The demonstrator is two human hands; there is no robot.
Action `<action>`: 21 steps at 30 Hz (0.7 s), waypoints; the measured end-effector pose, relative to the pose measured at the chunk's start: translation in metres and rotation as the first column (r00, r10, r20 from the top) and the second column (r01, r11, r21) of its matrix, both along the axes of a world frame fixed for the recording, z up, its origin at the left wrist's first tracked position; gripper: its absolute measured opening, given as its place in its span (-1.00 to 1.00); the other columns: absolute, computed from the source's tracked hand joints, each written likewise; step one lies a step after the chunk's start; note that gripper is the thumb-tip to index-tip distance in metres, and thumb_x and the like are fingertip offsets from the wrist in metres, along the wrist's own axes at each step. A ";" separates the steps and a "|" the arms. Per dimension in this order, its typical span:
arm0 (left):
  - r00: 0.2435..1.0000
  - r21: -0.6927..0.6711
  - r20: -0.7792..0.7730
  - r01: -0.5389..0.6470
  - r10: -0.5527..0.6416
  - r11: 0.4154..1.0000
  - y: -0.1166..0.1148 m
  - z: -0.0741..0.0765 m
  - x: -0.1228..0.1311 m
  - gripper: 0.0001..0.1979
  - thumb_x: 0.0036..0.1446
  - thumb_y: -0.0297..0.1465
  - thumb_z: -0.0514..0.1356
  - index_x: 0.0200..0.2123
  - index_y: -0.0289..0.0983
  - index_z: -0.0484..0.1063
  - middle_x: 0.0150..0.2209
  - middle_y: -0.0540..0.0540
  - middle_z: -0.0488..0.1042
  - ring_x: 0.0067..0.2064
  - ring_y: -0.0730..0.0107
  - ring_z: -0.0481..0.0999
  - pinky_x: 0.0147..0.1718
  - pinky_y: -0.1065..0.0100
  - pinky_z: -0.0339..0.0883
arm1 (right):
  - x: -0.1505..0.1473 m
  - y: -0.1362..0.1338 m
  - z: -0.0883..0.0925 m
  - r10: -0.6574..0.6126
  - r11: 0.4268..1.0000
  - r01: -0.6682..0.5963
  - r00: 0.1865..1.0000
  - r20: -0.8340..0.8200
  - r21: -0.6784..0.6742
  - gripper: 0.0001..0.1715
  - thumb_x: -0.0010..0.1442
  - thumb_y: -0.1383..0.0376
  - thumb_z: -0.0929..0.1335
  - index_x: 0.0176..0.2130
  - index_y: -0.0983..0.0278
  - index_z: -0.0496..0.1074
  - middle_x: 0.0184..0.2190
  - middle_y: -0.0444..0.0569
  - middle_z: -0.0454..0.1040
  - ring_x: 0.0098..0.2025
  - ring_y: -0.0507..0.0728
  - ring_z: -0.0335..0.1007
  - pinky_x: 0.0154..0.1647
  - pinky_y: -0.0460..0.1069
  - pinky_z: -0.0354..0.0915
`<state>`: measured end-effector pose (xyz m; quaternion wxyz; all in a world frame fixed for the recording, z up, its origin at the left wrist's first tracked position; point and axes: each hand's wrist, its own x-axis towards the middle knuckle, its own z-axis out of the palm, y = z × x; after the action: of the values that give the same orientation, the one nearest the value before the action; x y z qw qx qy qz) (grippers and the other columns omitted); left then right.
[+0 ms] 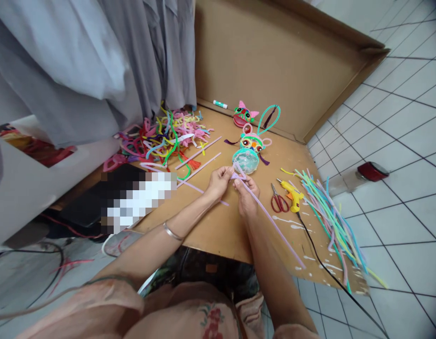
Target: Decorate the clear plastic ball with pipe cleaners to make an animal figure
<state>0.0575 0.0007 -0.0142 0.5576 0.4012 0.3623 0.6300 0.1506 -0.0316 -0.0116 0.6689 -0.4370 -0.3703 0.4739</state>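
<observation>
**Hazards Around a Two-Handed Bend**

The cardboard work surface [218,230] carries white smears [283,219] at its right side; if any are tacky, material dragged over them could stick. At your left, the tangled heap of pipe cleaners [182,127] could snag a loose strip pulled from it. At your right, the bundle of straight pipe cleaners [330,221] overhangs the edge; a forearm sweep could tip it off.

The tasselled animal-head ornament with its teal bowl [245,161] sits just beyond your fingers; a forward push could shift it. The yellow glue gun [291,193] lies on its side; whether it is hot cannot be told. A tug on its black cord [316,252] could drag it into the red-handled scissors [279,202] beside it.

Your left hand [219,182] and right hand [249,193] are close together, both pinched on the lavender pipe cleaner [283,235], in front of the bowl. Uneven grip could spring its folded end open; over-bending could kink the wire.
</observation>
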 end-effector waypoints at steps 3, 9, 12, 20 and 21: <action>0.998 0.030 -0.044 -0.048 0.049 0.998 -0.001 0.001 -0.001 -0.44 -0.14 0.11 0.34 -0.58 -0.28 0.33 -0.62 0.07 0.24 -0.52 0.54 0.14 -0.47 0.42 0.05 | 0.002 -0.002 0.000 -0.018 1.000 0.018 0.999 0.035 0.005 -0.62 -0.18 0.19 0.53 -0.33 0.27 0.47 -0.48 -0.18 0.49 -0.47 -0.05 0.28 -0.39 -0.10 0.25; 0.996 0.031 -0.075 -0.042 0.044 0.999 -0.005 0.005 -0.002 -0.48 -0.11 0.08 0.34 -0.56 -0.28 0.35 -0.60 0.06 0.27 -0.50 0.52 0.15 -0.45 0.42 0.07 | 0.002 -0.002 -0.002 -0.082 0.997 0.082 0.990 0.119 0.007 -0.68 -0.09 0.11 0.48 -0.40 0.28 0.46 -0.59 -0.22 0.38 -0.52 -0.05 0.21 -0.46 -0.10 0.15; 0.999 0.024 -0.043 -0.025 0.026 0.999 -0.006 0.006 -0.001 -0.50 -0.12 0.04 0.36 -0.54 -0.29 0.37 -0.58 0.06 0.30 -0.49 0.53 0.17 -0.45 0.43 0.10 | 0.000 -0.001 -0.003 -0.110 0.994 0.109 0.988 0.110 0.014 -0.68 -0.09 0.10 0.48 -0.45 0.27 0.42 -0.62 -0.24 0.36 -0.54 -0.05 0.20 -0.45 -0.10 0.14; 0.991 -0.029 0.059 0.121 -0.119 0.992 -0.010 0.008 0.003 -0.50 -0.23 -0.06 0.47 -0.32 -0.29 0.49 -0.45 0.02 0.46 -0.44 0.52 0.32 -0.40 0.44 0.22 | 0.000 0.001 -0.003 -0.244 0.969 0.246 0.966 0.085 -0.011 -0.72 -0.11 0.13 0.46 -0.47 0.26 0.40 -0.64 -0.26 0.32 -0.54 -0.04 0.17 -0.46 -0.09 0.12; 0.988 -0.020 0.044 0.147 -0.146 0.989 -0.011 0.008 0.004 -0.50 -0.24 -0.05 0.46 -0.36 -0.31 0.50 -0.45 0.01 0.47 -0.43 0.51 0.33 -0.37 0.44 0.24 | 0.000 0.001 -0.002 -0.252 0.967 0.253 0.964 0.084 -0.006 -0.70 -0.11 0.11 0.46 -0.47 0.26 0.40 -0.64 -0.26 0.32 -0.54 -0.04 0.17 -0.45 -0.09 0.12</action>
<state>0.0612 -0.0099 -0.0064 0.6145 0.4069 0.3273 0.5913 0.1510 -0.0302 -0.0138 0.7041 -0.5056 -0.3349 0.3694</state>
